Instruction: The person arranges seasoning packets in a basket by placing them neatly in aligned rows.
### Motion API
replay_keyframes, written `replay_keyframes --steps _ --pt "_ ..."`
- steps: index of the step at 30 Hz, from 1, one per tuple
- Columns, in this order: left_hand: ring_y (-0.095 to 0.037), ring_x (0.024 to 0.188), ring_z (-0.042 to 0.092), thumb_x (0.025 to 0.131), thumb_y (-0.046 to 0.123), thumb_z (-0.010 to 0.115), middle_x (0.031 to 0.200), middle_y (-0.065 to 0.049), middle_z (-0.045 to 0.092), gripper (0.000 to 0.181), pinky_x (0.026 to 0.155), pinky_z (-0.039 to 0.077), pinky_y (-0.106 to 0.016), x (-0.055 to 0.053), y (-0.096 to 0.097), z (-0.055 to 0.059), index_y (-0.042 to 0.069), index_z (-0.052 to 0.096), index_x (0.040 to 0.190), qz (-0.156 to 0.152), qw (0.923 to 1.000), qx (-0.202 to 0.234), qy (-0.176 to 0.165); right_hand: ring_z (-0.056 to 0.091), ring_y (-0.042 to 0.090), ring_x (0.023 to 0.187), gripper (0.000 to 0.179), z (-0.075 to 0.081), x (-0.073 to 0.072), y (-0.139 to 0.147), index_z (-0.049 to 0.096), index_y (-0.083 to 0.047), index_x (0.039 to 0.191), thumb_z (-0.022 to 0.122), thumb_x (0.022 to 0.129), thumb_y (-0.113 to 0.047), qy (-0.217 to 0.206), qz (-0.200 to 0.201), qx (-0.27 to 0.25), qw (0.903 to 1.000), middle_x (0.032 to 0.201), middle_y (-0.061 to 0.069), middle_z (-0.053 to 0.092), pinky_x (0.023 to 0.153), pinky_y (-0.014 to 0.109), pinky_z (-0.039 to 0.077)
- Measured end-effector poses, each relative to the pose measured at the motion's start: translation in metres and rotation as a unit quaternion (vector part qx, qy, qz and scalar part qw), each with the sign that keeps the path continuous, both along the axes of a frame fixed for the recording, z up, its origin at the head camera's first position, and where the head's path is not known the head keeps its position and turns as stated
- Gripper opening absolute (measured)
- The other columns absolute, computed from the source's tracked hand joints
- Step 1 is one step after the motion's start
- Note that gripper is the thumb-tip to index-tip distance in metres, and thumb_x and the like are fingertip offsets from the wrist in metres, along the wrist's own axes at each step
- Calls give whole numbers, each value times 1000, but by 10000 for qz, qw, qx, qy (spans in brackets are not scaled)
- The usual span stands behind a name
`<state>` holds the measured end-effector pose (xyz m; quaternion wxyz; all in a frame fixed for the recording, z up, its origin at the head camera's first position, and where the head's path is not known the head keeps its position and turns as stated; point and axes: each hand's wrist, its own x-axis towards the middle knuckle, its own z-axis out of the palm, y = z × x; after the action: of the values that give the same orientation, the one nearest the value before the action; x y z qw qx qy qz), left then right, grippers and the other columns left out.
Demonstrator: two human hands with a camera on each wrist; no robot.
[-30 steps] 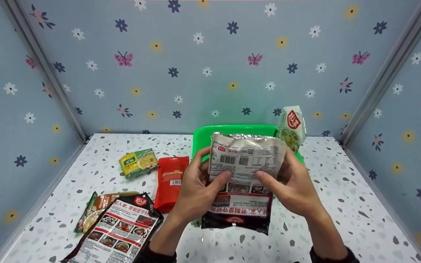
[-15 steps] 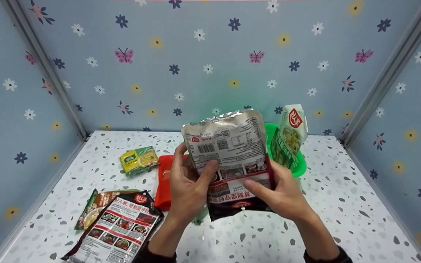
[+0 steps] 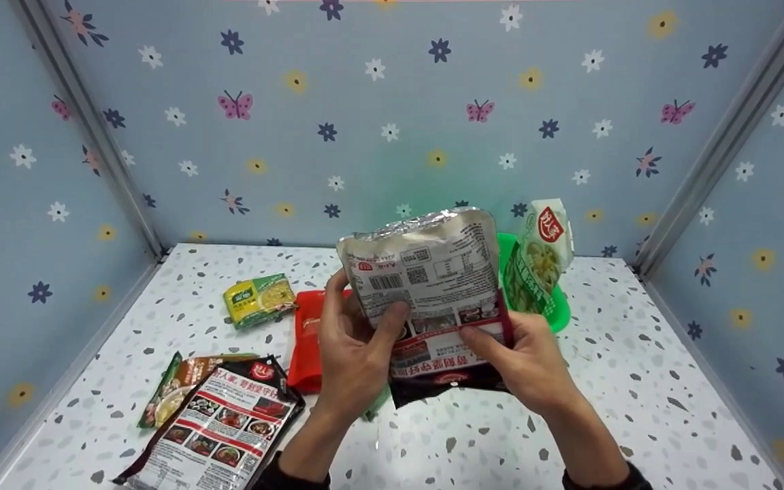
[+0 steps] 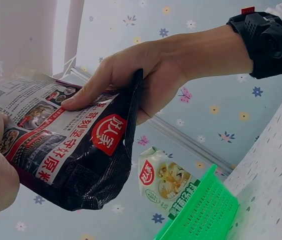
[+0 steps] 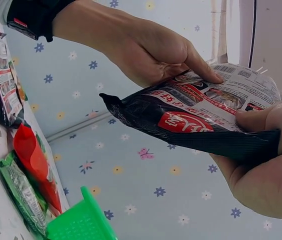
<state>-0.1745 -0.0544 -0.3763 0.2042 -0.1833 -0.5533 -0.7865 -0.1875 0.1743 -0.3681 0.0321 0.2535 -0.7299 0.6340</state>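
Both hands hold a black, red and white food packet (image 3: 433, 272) above the table, printed back facing up and its lettering upside down in the head view. My left hand (image 3: 358, 347) grips its left side, thumb on top. On the lower right edge, my right hand (image 3: 531, 361) pinches it, thumb across the print. The packet's black end with a red logo shows in the right wrist view. Behind the hands is a green basket (image 3: 559, 313), partly hidden by the packet. A white-and-green food packet (image 3: 543, 255) stands tilted in it.
On the table's left lie a small yellow-green packet (image 3: 259, 301), a red pouch (image 3: 307, 333) partly behind my left hand, and a black-and-white packet (image 3: 222, 425) overlapping a brown-green one (image 3: 164, 398). A green packet (image 5: 26, 195) lies beside the red pouch. Patterned walls surround the table.
The held packet has moved up and left and tilted, uncovering more of the packet in the basket. My right hand has shifted to the packet's lower part. Little differs over the last half second.
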Motion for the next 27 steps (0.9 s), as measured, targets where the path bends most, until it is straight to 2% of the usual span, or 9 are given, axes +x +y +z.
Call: replay_keyframes --steps 7,12,16,19,21,23,25,27 --pt "-31 121 82 105 -6 71 135 -7 80 65 101 70 -53 -2 -2 0 5 39 160 -149 9998 -88 31 88 25 102 23 1 1 -1 79 5 127 75 106 -3 187 -160 25 9997 116 19 87 89 41 73" --pt "-29 122 81 104 -7 70 139 -10 78 65 104 69 -50 -6 -6 1 4 38 160 -382 9991 -199 44 87 26 104 24 0 -1 3 78 7 129 72 107 1 393 26 -79 9992 119 17 87 90 44 73" --pt "-29 125 80 102 -7 72 141 -14 76 67 108 68 -49 -9 -11 2 5 39 158 -571 9979 -296 74 87 23 105 25 1 -2 7 79 6 128 72 104 5 747 46 86 9972 120 21 86 90 41 73" --pt "-31 129 78 99 -6 76 144 -17 73 78 110 67 -49 -12 -16 2 5 35 164 -606 9968 -469 222 86 19 104 27 2 -3 12 80 6 128 74 102 8 1048 -5 319 9940 120 24 85 89 37 72" --pt "-31 131 77 96 -3 80 146 -17 70 88 111 67 -49 -12 -21 2 6 31 169 -498 9960 -679 308 86 18 104 27 3 -4 15 81 5 128 74 102 8 1168 28 470 9920 119 25 85 89 36 72" --pt "-30 138 71 93 2 86 156 -13 64 101 114 64 -50 -12 -27 4 9 27 174 -249 9936 -1030 382 86 17 103 27 4 -4 20 81 4 128 74 102 8 1264 120 634 9899 118 24 85 88 36 72" --pt "-29 148 65 89 9 92 165 -9 59 109 118 61 -52 -10 -32 5 13 27 176 97 9878 -1497 410 86 17 102 27 6 -5 24 81 3 128 73 102 9 1352 274 797 9872 117 23 86 86 35 72" --pt "-29 157 57 85 15 96 173 -5 53 113 125 54 -57 -7 -38 7 16 30 177 415 9779 -1991 482 86 15 97 27 7 -5 29 83 2 127 73 102 9 1480 440 969 9832 114 21 87 82 33 72"
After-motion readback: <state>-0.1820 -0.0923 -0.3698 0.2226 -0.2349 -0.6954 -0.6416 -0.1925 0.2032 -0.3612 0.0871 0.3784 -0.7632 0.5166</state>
